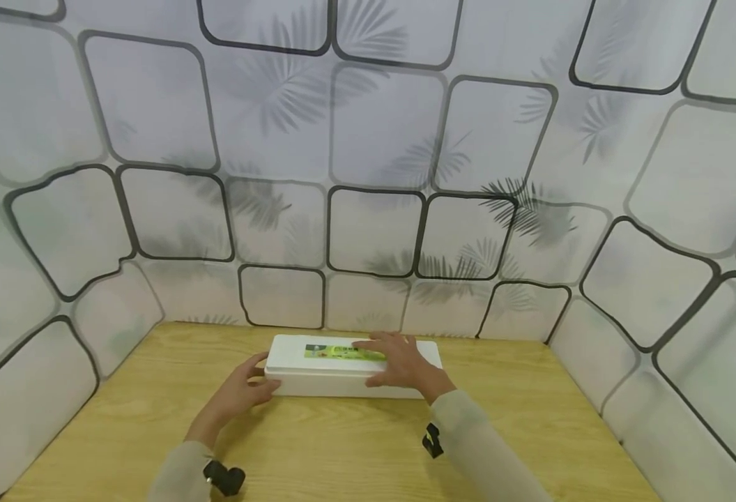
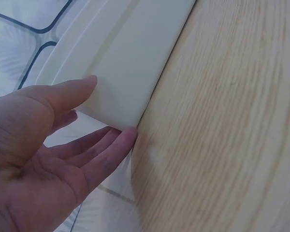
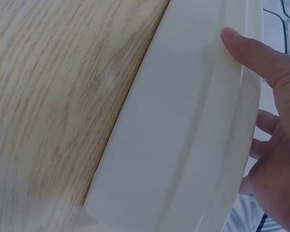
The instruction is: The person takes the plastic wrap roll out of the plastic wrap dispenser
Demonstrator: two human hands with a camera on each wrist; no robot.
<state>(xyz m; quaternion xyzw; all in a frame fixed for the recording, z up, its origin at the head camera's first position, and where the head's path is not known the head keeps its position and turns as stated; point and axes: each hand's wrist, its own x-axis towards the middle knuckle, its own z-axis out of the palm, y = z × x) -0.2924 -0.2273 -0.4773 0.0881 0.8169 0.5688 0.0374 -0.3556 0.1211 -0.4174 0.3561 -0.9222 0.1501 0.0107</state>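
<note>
We see both forearms in pale sleeves reaching forward. The left hand (image 1: 238,394) is relaxed, fingers nearly straight and thumb raised. The right hand (image 1: 401,362) lies flat, palm down, fingers spread.

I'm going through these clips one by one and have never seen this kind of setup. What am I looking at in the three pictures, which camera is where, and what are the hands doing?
There is no machine here: a person works with two bare hands. The wide picture comes from a camera worn on the head, looking down at a light wooden table enclosed by white panels printed with dark rounded squares and leaves. The two close-ups come from cameras strapped to each wrist.

On the table lies a long white rectangular plastic box with a green label on its lid. The left hand touches the box's left end with straight fingers, the thumb on the end face. The right hand rests flat on the lid, thumb over the front edge.
</note>
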